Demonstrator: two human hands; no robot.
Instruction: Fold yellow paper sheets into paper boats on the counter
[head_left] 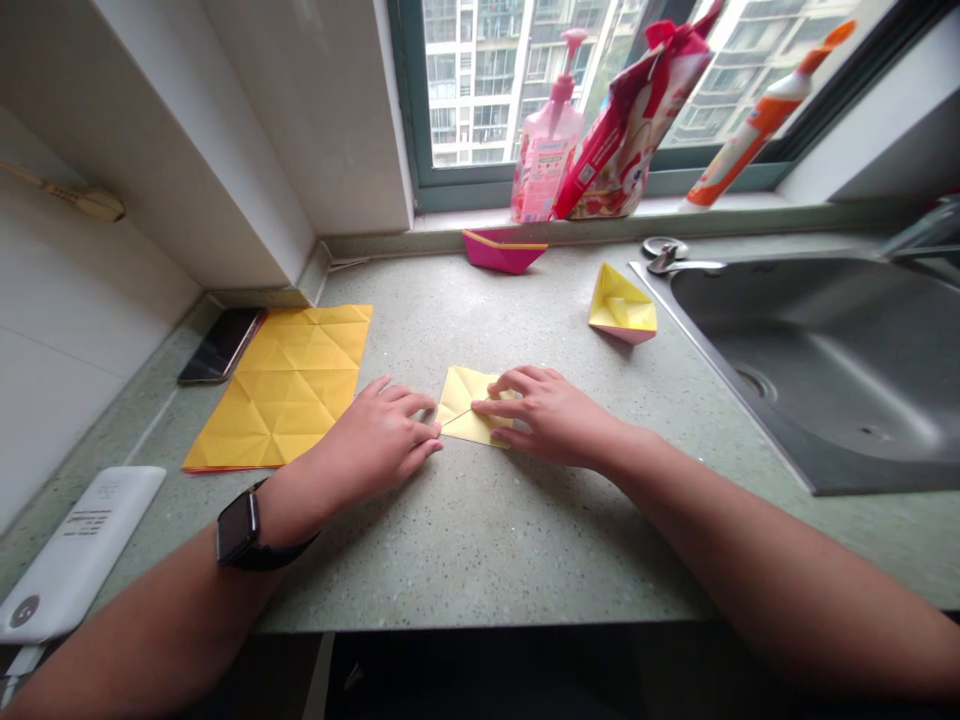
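Note:
A small folded sheet of pale yellow paper (463, 392) lies on the counter between my hands, with a diagonal seam and creases showing. My left hand (382, 432), coming from the lower left, has thumb and index fingertip together at the paper's lower left corner. Over the paper's right part is my right hand (551, 415), fingers apart, fingertips pressing on the surface and hiding that side. Left of my left hand lies a larger creased yellow-orange sheet (292, 375), with a reddish edge showing underneath. A black watch (240, 528) is on my left wrist.
A pink folded paper boat (506, 255) stands by the sill, a yellow-and-pink one (624, 310) near the metal sink (806, 475). A phone (221, 345) and white power bank (86, 550) lie left. A pump bottle (546, 160), red bag (634, 130) and orange-white bottle (757, 135) stand on the sill.

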